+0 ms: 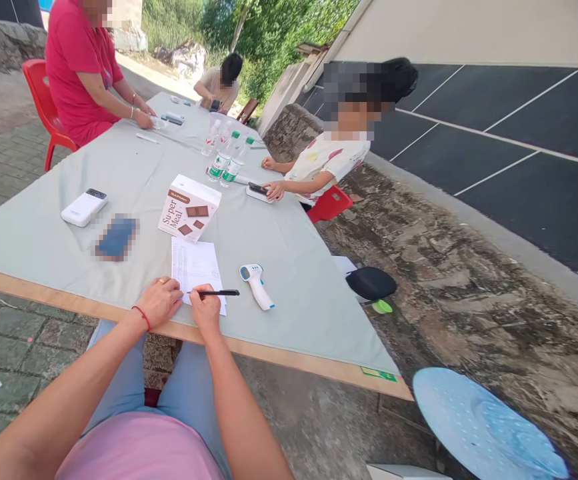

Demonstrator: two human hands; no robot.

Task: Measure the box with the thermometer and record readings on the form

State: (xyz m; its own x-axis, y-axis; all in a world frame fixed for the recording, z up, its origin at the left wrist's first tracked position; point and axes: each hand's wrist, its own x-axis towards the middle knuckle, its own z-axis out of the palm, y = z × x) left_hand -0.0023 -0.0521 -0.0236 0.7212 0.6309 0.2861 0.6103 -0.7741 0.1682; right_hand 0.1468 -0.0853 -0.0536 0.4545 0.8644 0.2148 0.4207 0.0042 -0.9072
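A black pen (223,292) is gripped in my right hand (205,311), its tip over the lower left of a white sheet of paper (196,263). Printed or written lines cover part of the sheet. My left hand (163,300), with a ring and a red wrist cord, lies flat at the sheet's lower left edge. Just right of the paper is a white and blue infrared thermometer (257,285). Behind the sheet stands a brown and white "Super Meal" box (189,210).
A white power bank (85,207) and a blurred dark phone-like object (117,238) lie at left on the cloth-covered table (289,287). Water bottles (229,163) stand farther back. Three other people sit around the table. A light blue hat (483,423) is low at right.
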